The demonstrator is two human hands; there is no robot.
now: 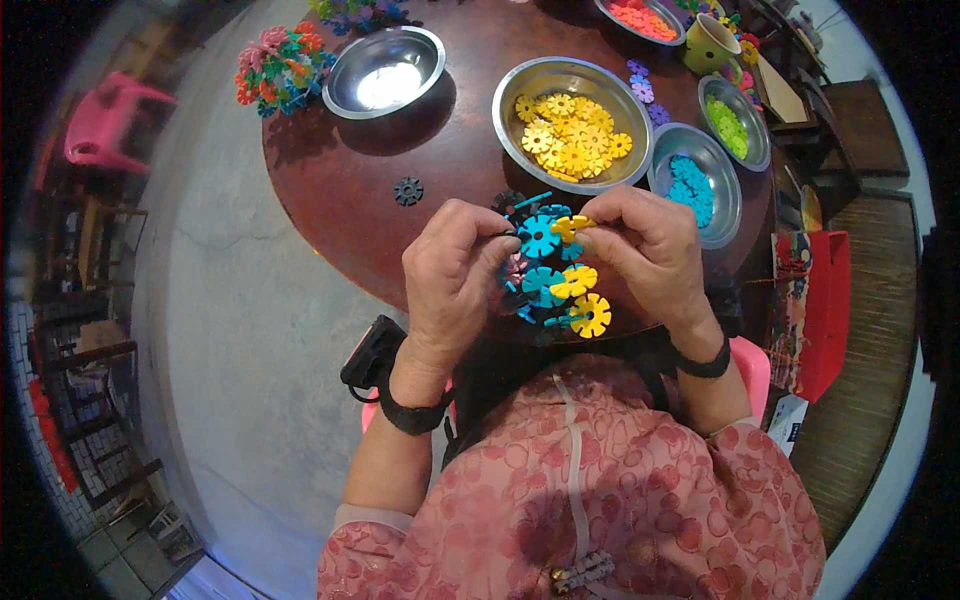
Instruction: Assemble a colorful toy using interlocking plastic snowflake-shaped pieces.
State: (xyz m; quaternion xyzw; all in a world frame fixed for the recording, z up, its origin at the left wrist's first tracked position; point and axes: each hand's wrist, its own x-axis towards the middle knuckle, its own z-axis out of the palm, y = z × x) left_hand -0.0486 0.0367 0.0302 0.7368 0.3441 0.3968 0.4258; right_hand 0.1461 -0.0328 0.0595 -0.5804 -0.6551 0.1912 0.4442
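My left hand (455,272) and my right hand (645,250) both grip a cluster of interlocking snowflake discs (555,275), made of teal, yellow and dark pieces, held just above the near edge of the round brown table (440,165). My right thumb and forefinger pinch a yellow disc (572,226) at the cluster's top. A steel bowl of yellow discs (572,125) stands right behind the hands. One loose black disc (407,190) lies on the table to the left.
An empty steel bowl (388,72) sits at back left beside a finished multicoloured ball of discs (280,65). Bowls of teal discs (695,185), green discs (733,122) and red discs (640,18) line the right. A red bag (815,300) stands right; pink chair (100,120) far left.
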